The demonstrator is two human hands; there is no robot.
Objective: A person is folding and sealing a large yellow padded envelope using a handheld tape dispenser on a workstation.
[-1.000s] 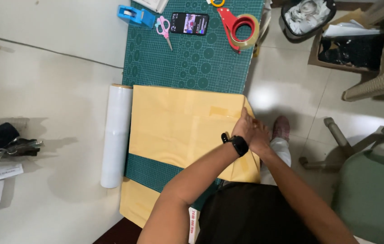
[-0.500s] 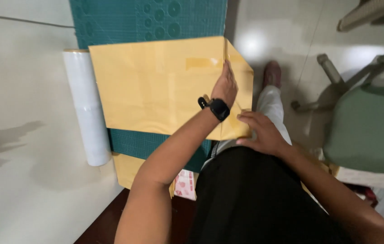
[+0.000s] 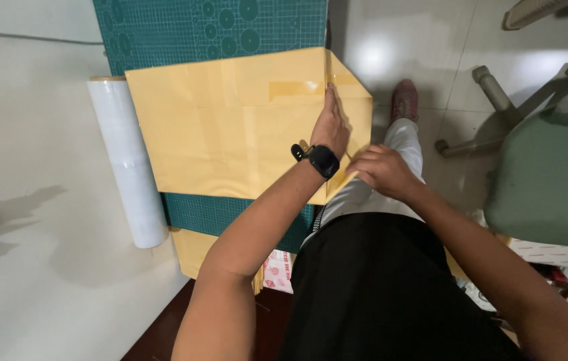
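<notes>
A large yellow-brown paper envelope (image 3: 230, 127) lies on a green cutting mat (image 3: 210, 30), its flap hanging over the table's right edge. My left hand (image 3: 330, 124), with a black watch on the wrist, presses flat on the envelope along the fold line of the flap. My right hand (image 3: 381, 170) pinches the lower corner of the flap off the table's edge.
A white roll of plastic film (image 3: 127, 160) lies along the envelope's left side on the pale table (image 3: 23, 134). More yellow envelopes (image 3: 193, 251) stick out under the mat. A green chair (image 3: 551, 167) stands on the tiled floor at right.
The view has shifted down the table; scissors, tape and phone are out of frame. My left hand slid up the fold line and my right hand moved onto the flap's lower corner.
</notes>
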